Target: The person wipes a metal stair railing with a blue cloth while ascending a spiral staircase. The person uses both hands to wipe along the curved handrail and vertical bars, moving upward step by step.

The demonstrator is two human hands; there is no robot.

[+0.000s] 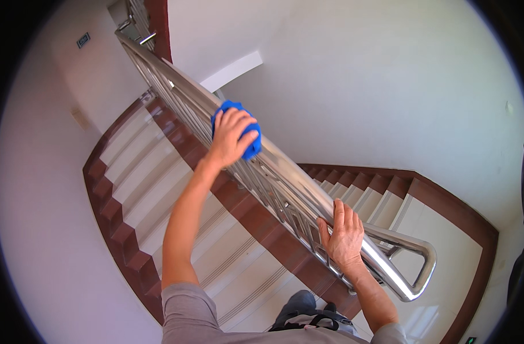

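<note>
A blue cloth (254,144) is bunched over the thick, shiny metal handrail (294,172) of a staircase. My left hand (232,134) presses the cloth onto the rail, arm stretched out and fingers spread over the fabric. Closer to me, my right hand (344,234) rests bare on the same handrail, fingers across its top and thumb on the near side. Metal balusters (262,189) run below the rail. At its near end the handrail bends round in a loop (429,258).
Pale stair treads (159,172) with reddish-brown edging climb to the left of the railing. Beyond it, another flight (365,198) lies beside a tiled landing (442,232). White walls (374,86) enclose the stairwell. A small sign (83,40) hangs on the left wall.
</note>
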